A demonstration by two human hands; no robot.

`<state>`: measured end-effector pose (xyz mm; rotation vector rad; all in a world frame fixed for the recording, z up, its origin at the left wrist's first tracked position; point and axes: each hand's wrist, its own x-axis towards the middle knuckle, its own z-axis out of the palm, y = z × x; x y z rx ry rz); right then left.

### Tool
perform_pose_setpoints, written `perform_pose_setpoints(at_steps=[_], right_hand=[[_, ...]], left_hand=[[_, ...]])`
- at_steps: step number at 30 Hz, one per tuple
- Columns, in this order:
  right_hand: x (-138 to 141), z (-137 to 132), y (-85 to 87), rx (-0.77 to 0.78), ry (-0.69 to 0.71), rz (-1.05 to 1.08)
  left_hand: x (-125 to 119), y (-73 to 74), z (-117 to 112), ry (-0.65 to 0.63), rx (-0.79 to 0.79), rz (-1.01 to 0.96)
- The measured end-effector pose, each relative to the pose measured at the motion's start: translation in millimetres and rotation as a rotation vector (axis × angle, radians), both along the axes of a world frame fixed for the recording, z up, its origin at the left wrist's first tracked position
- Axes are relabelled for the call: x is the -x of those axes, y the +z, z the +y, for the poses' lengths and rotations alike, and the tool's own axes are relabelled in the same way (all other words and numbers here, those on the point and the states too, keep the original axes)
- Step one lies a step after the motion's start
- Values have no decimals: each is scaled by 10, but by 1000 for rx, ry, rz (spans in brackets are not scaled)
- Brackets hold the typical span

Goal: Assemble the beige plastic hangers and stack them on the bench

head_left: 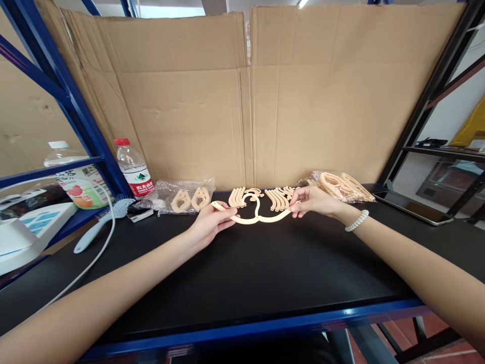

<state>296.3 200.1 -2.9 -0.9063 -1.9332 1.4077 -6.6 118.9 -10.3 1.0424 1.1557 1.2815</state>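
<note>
On the head camera I see the left hand (212, 222) and right hand (312, 199), each closed in a pinch on one end of a thin beige hanger piece (257, 218) at the far middle of the black table (265, 273). I judge it light, stiff and snappable, best gripped at the ends. The left clear bag (185, 196) holds two similar pieces, and the right bag (343, 186) holds several.

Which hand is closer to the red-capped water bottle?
Left. The left hand, gripping one end of the beige hanger, sits right of the water bottle; the right hand holds the hanger's other end, farther right.
</note>
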Motion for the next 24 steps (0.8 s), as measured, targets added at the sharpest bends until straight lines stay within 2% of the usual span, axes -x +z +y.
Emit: perform_pose_setpoints(at_steps=[3,7,10,12,14,18,21,24], right_hand=[[-69,22,46,-18,-9,-58],[-70,5,68,-21,-78,-67],[-62,15,33,0,-66,-92],[-68,35,3,12,-54,-117],[-79,53,-16,21,-54,-149],[-80,60,-24,-1,37,-240],[-67,55,-30,-54,127,-285],[-70,61,-38,-124,161,-306]], left_hand=[[141,68,82,-171,-55,210],[246,117,130,-385,-267,599],[275,111,134,-461,-406,811],[287,106,137,-443,-508,913],[299,111,143,-373,-579,966],[324,142,156,-259,-537,935],[337,155,164,-261,-553,939],[345,173,166,-284,-580,958]])
